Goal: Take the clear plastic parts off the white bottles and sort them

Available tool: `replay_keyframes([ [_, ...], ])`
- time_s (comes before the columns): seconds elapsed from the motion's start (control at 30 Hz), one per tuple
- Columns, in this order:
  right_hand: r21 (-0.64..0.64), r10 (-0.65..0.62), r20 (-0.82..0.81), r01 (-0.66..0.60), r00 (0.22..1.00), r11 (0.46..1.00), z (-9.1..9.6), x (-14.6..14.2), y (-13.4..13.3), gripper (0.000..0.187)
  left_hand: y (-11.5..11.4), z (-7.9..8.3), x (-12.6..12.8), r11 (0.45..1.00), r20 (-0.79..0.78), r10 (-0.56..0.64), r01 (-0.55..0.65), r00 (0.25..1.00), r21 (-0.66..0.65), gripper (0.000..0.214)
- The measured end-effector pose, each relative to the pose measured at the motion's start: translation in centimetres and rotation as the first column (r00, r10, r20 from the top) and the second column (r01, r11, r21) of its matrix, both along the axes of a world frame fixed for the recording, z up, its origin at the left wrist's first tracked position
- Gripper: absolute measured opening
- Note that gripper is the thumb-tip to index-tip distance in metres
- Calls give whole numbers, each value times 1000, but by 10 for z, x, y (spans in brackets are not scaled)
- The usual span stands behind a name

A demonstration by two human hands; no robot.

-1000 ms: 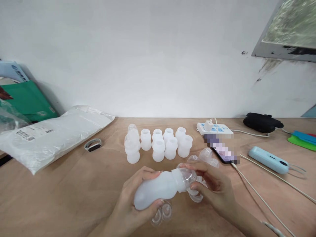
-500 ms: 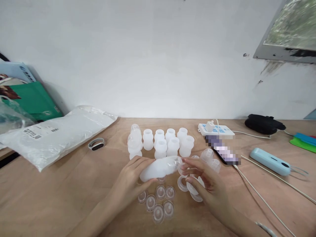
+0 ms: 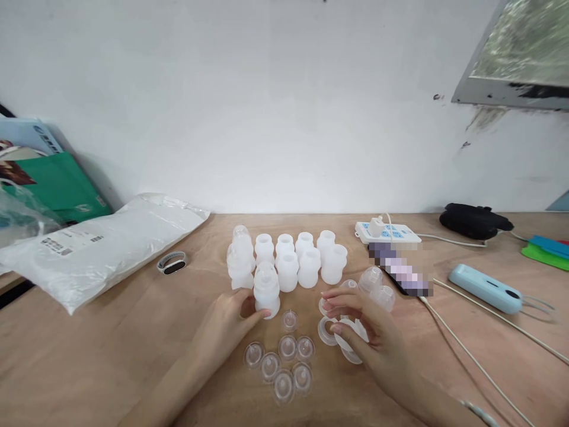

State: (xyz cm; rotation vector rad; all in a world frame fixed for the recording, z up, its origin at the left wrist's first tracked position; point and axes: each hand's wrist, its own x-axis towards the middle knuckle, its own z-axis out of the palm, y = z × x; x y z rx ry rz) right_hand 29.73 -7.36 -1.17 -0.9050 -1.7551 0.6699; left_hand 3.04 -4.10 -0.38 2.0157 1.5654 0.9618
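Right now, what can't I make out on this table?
All in the head view:
- Rings: partly hidden by the right hand.
- Back bottles: lower parts hidden by the front bottles.
- Phone screen: blurred into blocks.
- Parcel label: print too small to read.
- Green item: cut off by the picture's right edge.
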Motion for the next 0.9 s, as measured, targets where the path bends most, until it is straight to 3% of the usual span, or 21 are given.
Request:
replay_keyframes([
  [0.13, 11, 4, 18, -4, 1000, 1000, 0, 1, 0, 16, -9, 19, 2, 997, -235, -17, 0, 972, -72, 24],
  [0.23, 16, 0, 27, 0, 1000, 1000, 1, 2, 0, 14, -13, 25, 1, 971, -84, -196, 181, 977, -156, 26],
  [0.3, 21, 2, 34, -3, 999, 1000, 1, 2, 0, 14, -12, 22, -1, 945, 29, -266, 267, 963, -187, 31],
  [0.37, 27, 2, 30, -3, 1000, 1000, 2, 2, 0, 13, -9, 15, -6, 940, 82, -261, 273, 962, -207, 37],
  [0.63, 46, -13, 20, 12, 1000, 999, -1, 3, 2, 11, 16, -14, -17, 904, 26, -195, 190, 980, -383, 46],
  [0.9, 153, -80, 92, 66, 993, 986, 4, 5, 6, 14, 17, -19, -15, 928, 96, -200, 220, 975, -300, 41],
])
